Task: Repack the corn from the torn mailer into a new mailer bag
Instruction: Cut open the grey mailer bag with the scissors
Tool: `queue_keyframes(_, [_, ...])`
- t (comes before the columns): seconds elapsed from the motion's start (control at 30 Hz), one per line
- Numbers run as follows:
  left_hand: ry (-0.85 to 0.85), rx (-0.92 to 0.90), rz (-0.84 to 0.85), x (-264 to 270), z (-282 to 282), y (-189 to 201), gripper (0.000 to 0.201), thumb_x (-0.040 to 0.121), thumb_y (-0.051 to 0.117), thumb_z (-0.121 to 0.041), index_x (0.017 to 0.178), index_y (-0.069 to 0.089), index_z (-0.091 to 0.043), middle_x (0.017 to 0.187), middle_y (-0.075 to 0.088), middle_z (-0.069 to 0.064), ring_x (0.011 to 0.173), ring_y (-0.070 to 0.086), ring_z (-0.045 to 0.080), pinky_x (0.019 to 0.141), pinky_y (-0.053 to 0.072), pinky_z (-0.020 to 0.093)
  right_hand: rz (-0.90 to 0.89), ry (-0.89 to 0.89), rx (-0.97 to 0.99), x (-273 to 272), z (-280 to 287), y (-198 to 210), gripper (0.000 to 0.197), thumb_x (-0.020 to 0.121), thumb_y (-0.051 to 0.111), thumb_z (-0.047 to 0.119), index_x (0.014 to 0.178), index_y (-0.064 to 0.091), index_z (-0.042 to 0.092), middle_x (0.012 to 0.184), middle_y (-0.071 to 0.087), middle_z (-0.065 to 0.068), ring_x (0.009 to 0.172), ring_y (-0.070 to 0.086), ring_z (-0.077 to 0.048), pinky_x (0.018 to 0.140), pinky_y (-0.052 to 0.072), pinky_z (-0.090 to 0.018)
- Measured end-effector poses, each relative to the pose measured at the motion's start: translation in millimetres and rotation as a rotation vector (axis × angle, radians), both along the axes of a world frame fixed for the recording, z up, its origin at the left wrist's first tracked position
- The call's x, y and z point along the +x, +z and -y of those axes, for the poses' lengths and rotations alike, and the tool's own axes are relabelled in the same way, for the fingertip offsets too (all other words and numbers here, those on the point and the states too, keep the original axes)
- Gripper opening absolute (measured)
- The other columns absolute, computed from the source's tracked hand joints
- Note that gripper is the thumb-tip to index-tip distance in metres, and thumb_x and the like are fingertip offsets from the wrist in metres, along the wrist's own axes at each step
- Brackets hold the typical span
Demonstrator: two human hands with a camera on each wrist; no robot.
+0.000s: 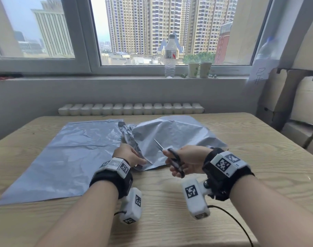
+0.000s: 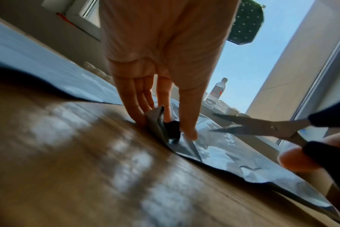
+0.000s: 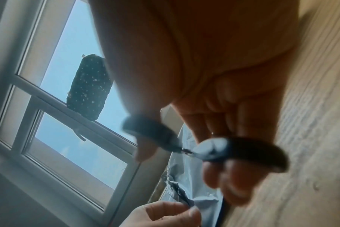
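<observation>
Two grey mailers lie on the wooden table (image 1: 250, 175). The flat new mailer (image 1: 63, 157) is on the left and the crumpled torn mailer (image 1: 175, 136) on the right. My left hand (image 1: 139, 162) pinches the torn mailer's folded edge (image 2: 161, 127) at its near left corner, against the table. My right hand (image 1: 177, 164) grips black-handled scissors (image 1: 171, 157), thumb and fingers through the loops (image 3: 204, 147). The blades (image 2: 258, 125) are slightly apart, above the torn mailer, pointing at my left hand. No corn shows in any view.
A water bottle (image 1: 170, 56) and two paper cups (image 1: 199, 69) stand on the window sill beyond the table. A white radiator (image 1: 130, 108) runs behind the table's far edge. Cardboard boxes (image 1: 294, 104) are stacked at the right. A cable (image 1: 237, 225) trails from my right wrist camera.
</observation>
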State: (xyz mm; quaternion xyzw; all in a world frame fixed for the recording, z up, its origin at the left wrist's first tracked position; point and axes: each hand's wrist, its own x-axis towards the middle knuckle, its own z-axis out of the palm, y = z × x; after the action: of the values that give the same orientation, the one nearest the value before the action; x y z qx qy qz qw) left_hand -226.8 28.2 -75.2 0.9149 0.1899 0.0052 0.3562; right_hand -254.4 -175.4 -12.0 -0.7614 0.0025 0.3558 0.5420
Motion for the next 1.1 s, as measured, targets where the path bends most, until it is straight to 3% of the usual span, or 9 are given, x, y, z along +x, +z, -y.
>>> queue_keyframes(0.13, [-0.033,0.126,-0.083,0,-1,1,0.029,0.057,0.087,-0.015,0.084,0.077,-0.017,0.087,0.072,-0.003,0.088,0.067,0.017,0.078,0.052,0.022,-0.026,0.057,-0.086,0,-2,-5,0.05,0.088,0.057,0.051,0.104,0.053,0.003,0.072,0.054,-0.009,0.063,0.057,-0.019,0.051,0.052,-0.023])
queue_keyframes(0.27, [-0.018,0.196,-0.033,3,1,-2,0.02,0.067,0.076,-0.021,0.087,0.076,-0.018,0.091,0.075,0.003,0.084,0.07,0.021,0.08,0.058,0.031,-0.08,0.139,-0.034,-5,-8,-7,0.046,0.09,0.057,0.046,0.104,0.054,0.002,0.069,0.055,-0.006,0.061,0.056,-0.017,0.051,0.051,-0.02])
queue_keyframes(0.37, [-0.005,0.218,0.002,3,-1,-5,0.022,0.073,0.071,-0.022,0.093,0.076,-0.015,0.095,0.074,0.005,0.09,0.068,0.023,0.081,0.056,0.03,-0.085,0.131,0.013,-7,-11,-7,0.046,0.089,0.058,0.044,0.106,0.054,0.001,0.068,0.055,-0.006,0.061,0.057,-0.016,0.052,0.051,-0.02])
queue_keyframes(0.53, [-0.054,0.216,-0.095,-1,-1,0,0.034,0.06,0.086,-0.036,0.085,0.075,-0.015,0.086,0.073,0.0,0.086,0.068,0.018,0.075,0.056,0.027,-0.09,0.114,0.034,-9,-9,-6,0.046,0.088,0.06,0.043,0.106,0.055,0.001,0.067,0.056,-0.005,0.059,0.057,-0.015,0.052,0.051,-0.02])
queue_keyframes(0.67, [-0.079,0.24,-0.115,-4,5,0,0.025,0.065,0.077,-0.018,0.088,0.073,-0.009,0.095,0.073,0.007,0.091,0.068,0.023,0.076,0.056,0.028,-0.086,0.124,0.042,-15,-10,-4,0.044,0.089,0.059,0.042,0.105,0.055,0.001,0.067,0.056,-0.006,0.057,0.057,-0.015,0.051,0.051,-0.02])
queue_keyframes(0.77, [-0.011,0.121,-0.109,-8,2,3,0.02,0.071,0.065,-0.017,0.088,0.067,-0.006,0.091,0.069,0.011,0.088,0.068,0.027,0.071,0.054,0.026,-0.08,0.144,0.054,-19,-10,-2,0.044,0.09,0.057,0.041,0.105,0.055,0.0,0.067,0.055,-0.006,0.055,0.057,-0.014,0.05,0.05,-0.019])
queue_keyframes(0.87, [0.048,-0.044,-0.063,-5,-10,1,0.033,0.06,0.065,-0.022,0.087,0.07,-0.004,0.09,0.072,0.013,0.083,0.07,0.027,0.076,0.06,0.037,-0.078,0.155,0.039,-22,-13,1,0.044,0.091,0.057,0.041,0.105,0.055,0.0,0.066,0.056,-0.005,0.053,0.057,-0.014,0.05,0.051,-0.019])
queue_keyframes(1.0, [0.042,-0.182,-0.008,-12,-11,3,0.007,0.07,0.065,-0.01,0.07,0.069,-0.003,0.079,0.069,0.017,0.085,0.07,0.03,0.077,0.06,0.046,-0.072,0.14,0.027,-28,-21,2,0.043,0.09,0.059,0.04,0.105,0.055,0.0,0.067,0.056,-0.006,0.055,0.057,-0.014,0.051,0.053,-0.02])
queue_keyframes(1.1, [0.052,-0.227,-0.002,-16,-11,3,0.011,0.074,0.061,-0.008,0.063,0.063,-0.007,0.064,0.058,0.011,0.074,0.065,0.03,0.078,0.059,0.047,-0.073,0.112,0.029,-31,-29,3,0.039,0.091,0.059,0.037,0.103,0.055,0.0,0.066,0.055,-0.007,0.052,0.056,-0.014,0.049,0.054,-0.019])
